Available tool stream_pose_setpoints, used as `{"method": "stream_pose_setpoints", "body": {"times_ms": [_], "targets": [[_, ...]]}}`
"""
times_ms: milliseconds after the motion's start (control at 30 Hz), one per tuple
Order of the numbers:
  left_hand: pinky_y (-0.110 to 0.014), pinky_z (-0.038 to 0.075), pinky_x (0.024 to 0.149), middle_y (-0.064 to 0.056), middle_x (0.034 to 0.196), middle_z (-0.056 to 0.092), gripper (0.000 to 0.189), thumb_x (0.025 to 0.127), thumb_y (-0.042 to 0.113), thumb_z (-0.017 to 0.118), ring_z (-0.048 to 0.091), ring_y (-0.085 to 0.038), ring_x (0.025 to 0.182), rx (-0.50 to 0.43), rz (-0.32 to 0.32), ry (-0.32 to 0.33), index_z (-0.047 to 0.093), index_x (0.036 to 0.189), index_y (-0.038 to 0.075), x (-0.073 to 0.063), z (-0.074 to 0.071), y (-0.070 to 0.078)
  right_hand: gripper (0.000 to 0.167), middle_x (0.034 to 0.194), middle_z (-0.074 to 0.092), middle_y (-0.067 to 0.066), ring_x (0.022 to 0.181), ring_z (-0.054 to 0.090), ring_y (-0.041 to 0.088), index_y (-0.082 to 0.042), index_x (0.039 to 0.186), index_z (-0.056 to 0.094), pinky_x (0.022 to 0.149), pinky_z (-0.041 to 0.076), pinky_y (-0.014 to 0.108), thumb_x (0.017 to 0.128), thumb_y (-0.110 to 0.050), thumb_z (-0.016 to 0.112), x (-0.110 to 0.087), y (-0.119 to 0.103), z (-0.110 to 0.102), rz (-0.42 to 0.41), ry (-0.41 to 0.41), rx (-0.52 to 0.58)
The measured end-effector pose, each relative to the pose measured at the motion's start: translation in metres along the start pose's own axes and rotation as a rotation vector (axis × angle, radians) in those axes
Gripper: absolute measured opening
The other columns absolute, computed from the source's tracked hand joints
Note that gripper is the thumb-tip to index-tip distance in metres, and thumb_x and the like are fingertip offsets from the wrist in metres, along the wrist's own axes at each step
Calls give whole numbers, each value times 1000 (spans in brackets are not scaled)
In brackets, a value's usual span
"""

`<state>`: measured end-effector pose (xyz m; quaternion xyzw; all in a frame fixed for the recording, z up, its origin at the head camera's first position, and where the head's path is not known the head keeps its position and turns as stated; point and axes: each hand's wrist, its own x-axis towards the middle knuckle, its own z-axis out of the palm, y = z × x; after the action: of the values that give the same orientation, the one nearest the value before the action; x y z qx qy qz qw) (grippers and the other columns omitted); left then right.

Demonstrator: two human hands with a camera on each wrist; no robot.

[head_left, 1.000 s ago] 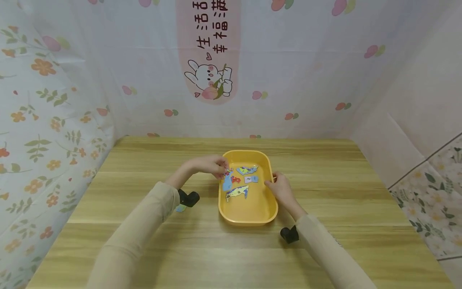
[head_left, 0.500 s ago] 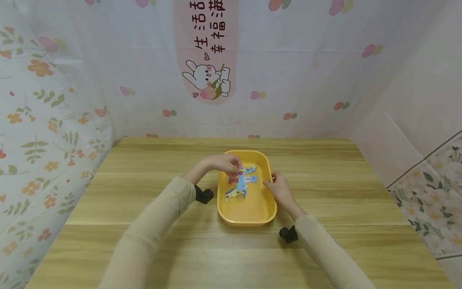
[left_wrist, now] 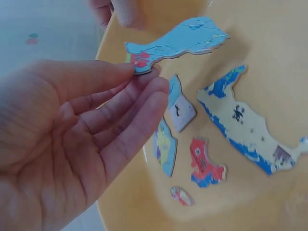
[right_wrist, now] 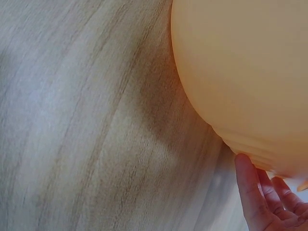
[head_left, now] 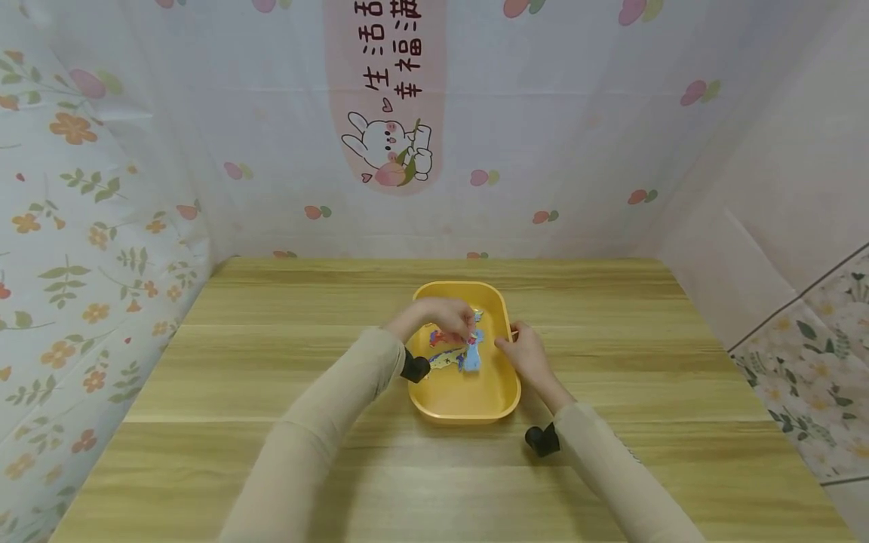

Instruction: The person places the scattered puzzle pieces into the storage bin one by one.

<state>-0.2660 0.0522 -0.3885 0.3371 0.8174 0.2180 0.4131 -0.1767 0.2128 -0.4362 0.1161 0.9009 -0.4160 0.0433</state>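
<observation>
Over the yellow tray [head_left: 465, 418], my left hand [head_left: 446, 315] pinches a light blue puzzle piece [left_wrist: 185, 39] between thumb and fingertips, by its narrow end with red print. Below it on the tray floor lie a long cream and blue piece [left_wrist: 252, 130], a red and blue piece [left_wrist: 206, 162], a white and blue piece [left_wrist: 182, 111], a yellow and blue piece [left_wrist: 166, 148] and a tiny piece [left_wrist: 181, 196]. My right hand [head_left: 528, 354] holds the tray's right side, thumb over the rim and fingers outside; its fingertips show against the outer wall in the right wrist view.
The tray stands on a wood-grain table [head_left: 631, 339]. A printed cloth [head_left: 570, 151] hangs behind, with floral cloth [head_left: 102, 226] on the left. Black wrist mounts [head_left: 544, 440] stick out from both sleeves near the tray.
My left hand has moved right across the tray, carrying the blue piece from the left side toward the middle. A green-blue piece on the table is now behind the sleeve. My right hand stays put.
</observation>
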Motion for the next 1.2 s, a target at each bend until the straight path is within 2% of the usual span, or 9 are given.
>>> {"method": "stream_pose_setpoints", "body": {"times_ms": [100, 200, 300, 400, 500, 767, 867, 967, 1200], "targets": [[-25, 53, 68, -3, 87, 62, 8, 88, 9, 55, 60, -12, 71, 5, -28, -41, 58, 95, 9, 60, 5, -37, 34, 90, 57, 17, 73, 53, 18, 8, 113, 51, 59, 46, 23, 86, -12, 55, 0, 0, 0, -3, 1, 0], [-26, 54, 66, -3, 85, 66, 8, 84, 10, 61, 65, -14, 74, -39, -38, -80, 61, 91, 12, 154, 14, -103, 34, 91, 58, 18, 74, 54, 19, 8, 112, 52, 60, 46, 23, 85, -12, 56, 1, 0, 0, -4, 5, 2], [-30, 56, 69, -6, 88, 68, 12, 81, 10, 65, 66, -19, 78, -78, -88, -87, 63, 93, 11, 228, 26, -154, 33, 91, 59, 19, 74, 55, 19, 8, 111, 53, 60, 47, 23, 84, -11, 56, 1, 0, 1, -9, 8, 12], [-33, 56, 69, -8, 88, 69, 15, 78, 11, 70, 67, -21, 78, -130, -102, -97, 64, 92, 11, 261, 31, -176, 33, 90, 59, 19, 74, 55, 19, 8, 111, 53, 60, 47, 23, 84, -11, 57, 0, -1, 1, -10, 9, 21], [-32, 56, 67, -8, 85, 69, 14, 77, 11, 71, 67, -21, 75, -159, -110, -100, 64, 89, 11, 258, 30, -172, 35, 90, 58, 18, 74, 54, 19, 8, 112, 52, 60, 46, 22, 84, -12, 57, 0, -3, 0, -8, 6, 18], [-27, 55, 66, -5, 84, 66, 8, 85, 7, 59, 64, -15, 72, -66, -157, -49, 63, 91, 10, 158, 24, -88, 36, 91, 59, 19, 74, 55, 19, 9, 113, 51, 60, 47, 22, 85, -12, 56, -1, -2, -2, -9, 0, 13], [-24, 55, 66, -4, 84, 66, 11, 85, 5, 57, 64, -14, 73, -43, -155, -48, 64, 92, 9, 130, 20, -67, 35, 91, 59, 19, 74, 55, 19, 9, 113, 52, 60, 47, 22, 84, -12, 57, -2, -2, -1, -8, 2, 19], [-24, 55, 69, -1, 89, 67, 12, 86, 9, 57, 65, -12, 77, -39, -163, -42, 64, 96, 11, 121, 18, -63, 36, 90, 58, 19, 73, 54, 19, 9, 113, 51, 59, 46, 22, 85, -11, 57, -3, -2, -1, -6, 1, 17], [-25, 55, 68, -3, 89, 68, 14, 86, 9, 56, 66, -16, 78, -57, -98, -7, 65, 96, 9, 134, 17, -82, 35, 89, 57, 18, 73, 53, 18, 9, 113, 51, 59, 46, 21, 85, -11, 56, -3, -3, -1, -8, -2, 17]]}}
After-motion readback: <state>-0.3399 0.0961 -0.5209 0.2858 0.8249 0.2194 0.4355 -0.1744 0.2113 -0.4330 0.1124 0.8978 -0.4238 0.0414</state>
